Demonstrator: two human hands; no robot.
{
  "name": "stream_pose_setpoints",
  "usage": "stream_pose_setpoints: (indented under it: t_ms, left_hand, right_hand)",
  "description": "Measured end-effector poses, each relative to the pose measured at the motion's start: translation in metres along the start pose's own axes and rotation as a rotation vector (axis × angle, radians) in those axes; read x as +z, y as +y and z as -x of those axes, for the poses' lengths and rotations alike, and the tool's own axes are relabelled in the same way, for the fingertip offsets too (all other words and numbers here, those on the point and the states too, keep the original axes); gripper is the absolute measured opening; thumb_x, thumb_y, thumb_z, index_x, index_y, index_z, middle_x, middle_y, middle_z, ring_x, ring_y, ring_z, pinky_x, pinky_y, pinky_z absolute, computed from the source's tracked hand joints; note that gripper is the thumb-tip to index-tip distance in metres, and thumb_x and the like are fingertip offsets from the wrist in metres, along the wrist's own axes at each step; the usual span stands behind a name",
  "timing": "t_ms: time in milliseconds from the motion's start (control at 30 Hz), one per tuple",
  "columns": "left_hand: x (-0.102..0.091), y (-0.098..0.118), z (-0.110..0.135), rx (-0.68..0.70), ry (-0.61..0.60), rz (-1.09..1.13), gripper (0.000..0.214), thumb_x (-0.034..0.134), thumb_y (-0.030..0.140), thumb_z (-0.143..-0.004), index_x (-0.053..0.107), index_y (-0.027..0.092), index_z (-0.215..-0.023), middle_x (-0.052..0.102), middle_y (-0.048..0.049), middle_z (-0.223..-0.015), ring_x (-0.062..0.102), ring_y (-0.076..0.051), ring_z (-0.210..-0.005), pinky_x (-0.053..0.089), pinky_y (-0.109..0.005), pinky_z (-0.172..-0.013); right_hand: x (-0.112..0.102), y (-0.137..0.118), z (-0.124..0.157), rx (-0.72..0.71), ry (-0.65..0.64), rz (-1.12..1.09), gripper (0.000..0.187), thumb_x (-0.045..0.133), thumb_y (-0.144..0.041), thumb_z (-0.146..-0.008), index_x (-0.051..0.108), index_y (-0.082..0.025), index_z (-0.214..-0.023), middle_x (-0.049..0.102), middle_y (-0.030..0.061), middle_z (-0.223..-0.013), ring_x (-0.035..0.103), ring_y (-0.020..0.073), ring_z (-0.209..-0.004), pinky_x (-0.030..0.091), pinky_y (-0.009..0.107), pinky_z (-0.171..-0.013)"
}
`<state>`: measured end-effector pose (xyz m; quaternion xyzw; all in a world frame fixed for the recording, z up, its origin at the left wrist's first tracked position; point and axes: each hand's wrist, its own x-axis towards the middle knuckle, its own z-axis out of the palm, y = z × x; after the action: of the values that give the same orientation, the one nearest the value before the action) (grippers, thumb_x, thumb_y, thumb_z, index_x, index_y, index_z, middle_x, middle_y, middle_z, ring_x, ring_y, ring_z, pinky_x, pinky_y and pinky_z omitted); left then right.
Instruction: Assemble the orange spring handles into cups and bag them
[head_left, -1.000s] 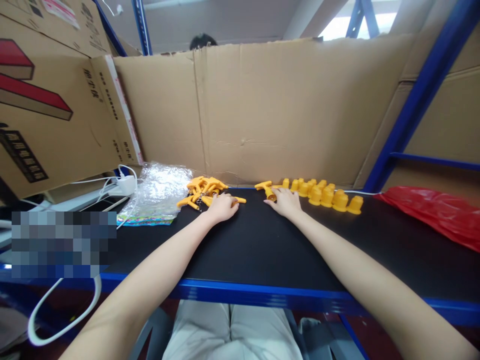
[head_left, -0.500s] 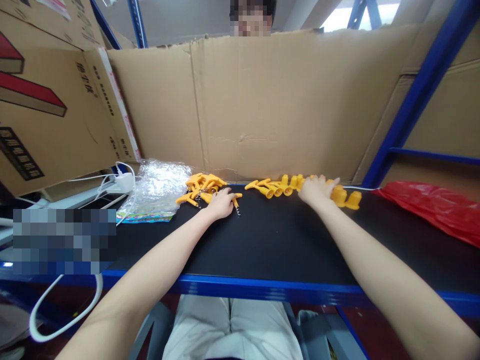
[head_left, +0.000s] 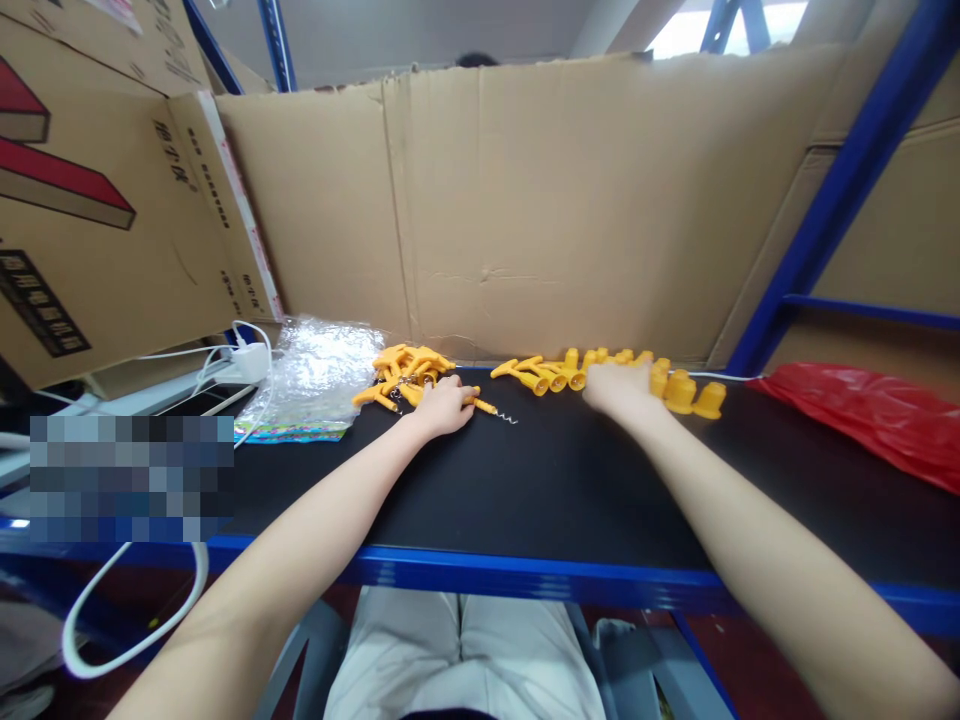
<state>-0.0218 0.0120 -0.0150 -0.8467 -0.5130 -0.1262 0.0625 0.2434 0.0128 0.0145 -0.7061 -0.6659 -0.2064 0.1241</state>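
My left hand (head_left: 448, 405) is closed around a yellow-handled corkscrew (head_left: 487, 407), its metal spiral pointing right over the black tabletop. Just behind and left of that hand lies a pile of similar yellow corkscrews (head_left: 409, 362). My right hand (head_left: 619, 390) is curled among a row of yellow plastic cup-shaped pieces (head_left: 680, 390); the back of the hand hides its fingertips and whatever they grip. Left of it, yellow pieces with hollow round ends (head_left: 556, 381) lie on their sides, beside slim branching yellow parts (head_left: 516, 368).
Clear plastic bags (head_left: 322, 375) lie left of the pile, near a white charger (head_left: 251, 362) with cables. A red plastic bag (head_left: 855, 415) is at the right. A cardboard wall (head_left: 562, 220) stands behind the black tabletop (head_left: 540, 490), which has a blue front edge (head_left: 525, 575).
The corkscrew in my left hand has swung from pointing down to pointing right. My right hand has shifted slightly left and its fingers have curled in. The person behind the cardboard has dropped lower.
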Motion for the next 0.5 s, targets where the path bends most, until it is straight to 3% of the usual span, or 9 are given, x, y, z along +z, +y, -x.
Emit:
stream_pose_setpoints:
  t_ms: [100, 233, 333, 500]
  left_hand:
    - [-0.001, 0.000, 0.000, -0.011, 0.001, -0.012, 0.037, 0.039, 0.036, -0.083, 0.057, 0.024, -0.113, 0.056, -0.0097, -0.103, 0.052, -0.026, -0.101, 0.035, -0.046, -0.091]
    - [-0.004, 0.000, -0.001, -0.025, -0.024, -0.006, 0.035, 0.041, 0.035, -0.081, 0.059, 0.024, -0.109, 0.062, -0.0083, -0.105, 0.053, -0.027, -0.102, 0.032, -0.048, -0.093]
    - [-0.005, -0.001, -0.002, -0.043, -0.039, 0.027, 0.035, 0.041, 0.034, -0.080, 0.059, 0.024, -0.109, 0.064, -0.0063, -0.105, 0.055, -0.026, -0.101, 0.030, -0.049, -0.095]
    - [-0.003, -0.005, -0.003, -0.047, -0.046, 0.048, 0.036, 0.041, 0.036, -0.081, 0.058, 0.024, -0.110, 0.064, -0.0054, -0.107, 0.055, -0.025, -0.102, 0.029, -0.048, -0.096]
  right_hand:
    - [-0.024, -0.023, 0.014, -0.012, -0.152, 0.048, 0.026, 0.050, -0.019, -0.076, 0.067, -0.012, -0.095, 0.065, 0.0192, -0.092, 0.057, 0.0342, -0.094, 0.034, 0.052, -0.083]
    - [-0.040, -0.036, 0.021, -0.061, -0.149, -0.073, 0.028, 0.047, -0.026, -0.082, 0.065, -0.015, -0.102, 0.065, 0.0148, -0.096, 0.060, 0.0283, -0.089, 0.039, 0.041, -0.077]
    - [-0.035, -0.031, 0.017, -0.055, -0.194, -0.152, 0.036, 0.056, -0.037, -0.077, 0.062, -0.017, -0.106, 0.064, 0.0127, -0.099, 0.060, 0.0284, -0.088, 0.042, 0.038, -0.071]
    - [-0.015, -0.020, 0.009, -0.079, -0.391, -0.238, 0.030, 0.068, -0.038, -0.066, 0.065, -0.015, -0.084, 0.065, 0.0097, -0.080, 0.061, 0.0257, -0.073, 0.043, 0.034, -0.065]
